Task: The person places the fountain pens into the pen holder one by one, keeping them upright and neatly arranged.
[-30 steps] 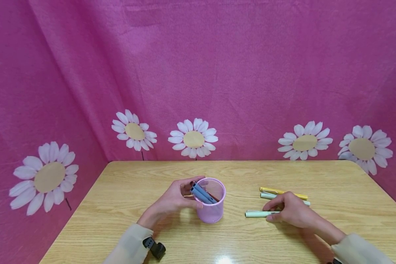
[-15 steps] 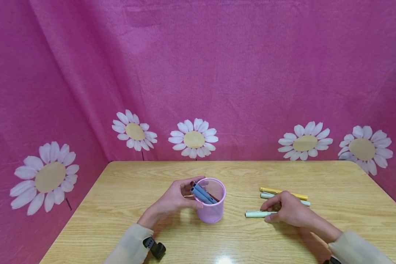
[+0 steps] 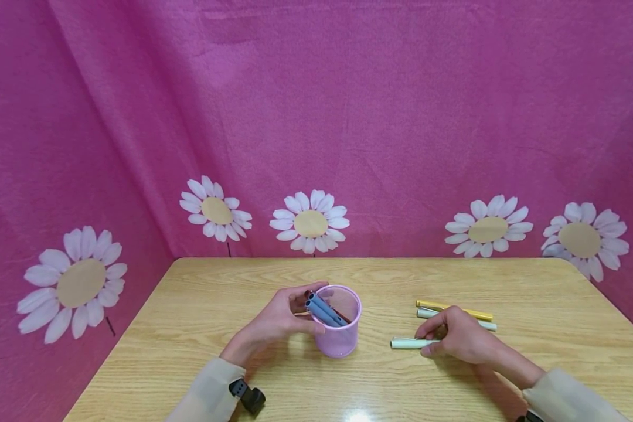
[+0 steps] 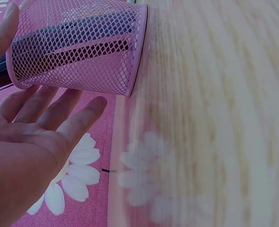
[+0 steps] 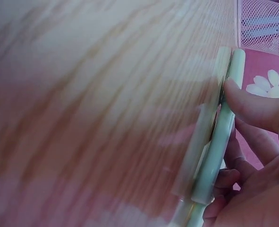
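Observation:
A pink-purple mesh pen holder (image 3: pixel 340 343) stands upright on the table, with blue pens (image 3: pixel 322 310) and a dark red pen leaning inside. My left hand (image 3: pixel 271 325) holds it from the left, thumb on the near side and fingers around the far side; the left wrist view shows the mesh wall (image 4: pixel 82 52) between them. To the right, my right hand (image 3: pixel 466 340) pinches a pale green pen (image 3: pixel 406 344) between thumb and fingers. In the right wrist view that green pen (image 5: pixel 219 137) lies at the table surface, its reflection beside it.
Just behind the right hand, a yellow pen (image 3: pixel 477 314) and another pale green pen (image 3: pixel 427 313) lie side by side on the wooden table (image 3: pixel 232 275). A pink cloth (image 3: pixel 401 129) with daisies hangs behind the table and on its left.
My right hand has shifted slightly left along the green pen, and the pen's tip sits a touch further left. The left hand and pen holder stay where they were.

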A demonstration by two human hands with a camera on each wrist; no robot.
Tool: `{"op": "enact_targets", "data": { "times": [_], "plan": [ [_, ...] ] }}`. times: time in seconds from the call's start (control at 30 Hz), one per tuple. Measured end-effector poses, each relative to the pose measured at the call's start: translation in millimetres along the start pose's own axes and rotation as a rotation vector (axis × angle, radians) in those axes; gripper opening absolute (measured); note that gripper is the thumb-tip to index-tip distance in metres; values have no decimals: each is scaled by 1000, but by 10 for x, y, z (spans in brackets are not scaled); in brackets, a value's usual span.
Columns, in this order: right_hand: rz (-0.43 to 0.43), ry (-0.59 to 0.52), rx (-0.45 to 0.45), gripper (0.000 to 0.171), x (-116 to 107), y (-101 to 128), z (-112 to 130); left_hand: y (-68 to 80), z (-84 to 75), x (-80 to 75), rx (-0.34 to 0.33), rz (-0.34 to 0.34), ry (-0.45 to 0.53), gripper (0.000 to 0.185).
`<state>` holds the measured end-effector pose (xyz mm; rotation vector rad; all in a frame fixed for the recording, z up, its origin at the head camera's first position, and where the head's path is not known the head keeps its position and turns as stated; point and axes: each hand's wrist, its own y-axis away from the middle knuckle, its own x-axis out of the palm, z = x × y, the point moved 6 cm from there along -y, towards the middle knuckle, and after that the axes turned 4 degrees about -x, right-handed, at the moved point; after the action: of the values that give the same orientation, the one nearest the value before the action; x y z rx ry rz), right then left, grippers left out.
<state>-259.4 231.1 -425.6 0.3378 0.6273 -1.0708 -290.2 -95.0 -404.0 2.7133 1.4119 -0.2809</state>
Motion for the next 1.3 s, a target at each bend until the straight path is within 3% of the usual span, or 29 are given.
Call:
{"op": "enact_targets", "data": {
  "times": [0.57,1.03,1.3],
  "plan": [
    [-26,-2,12,21,-67,19,112,12,-10,3,-8,7,14,80],
    [-87,90,-36,20,-140,25,271,0,-7,2,-5,2,2,81],
    [-85,71,-4,21,-187,11,324,2,-10,1,-6,-1,6,81]
  ]
}}
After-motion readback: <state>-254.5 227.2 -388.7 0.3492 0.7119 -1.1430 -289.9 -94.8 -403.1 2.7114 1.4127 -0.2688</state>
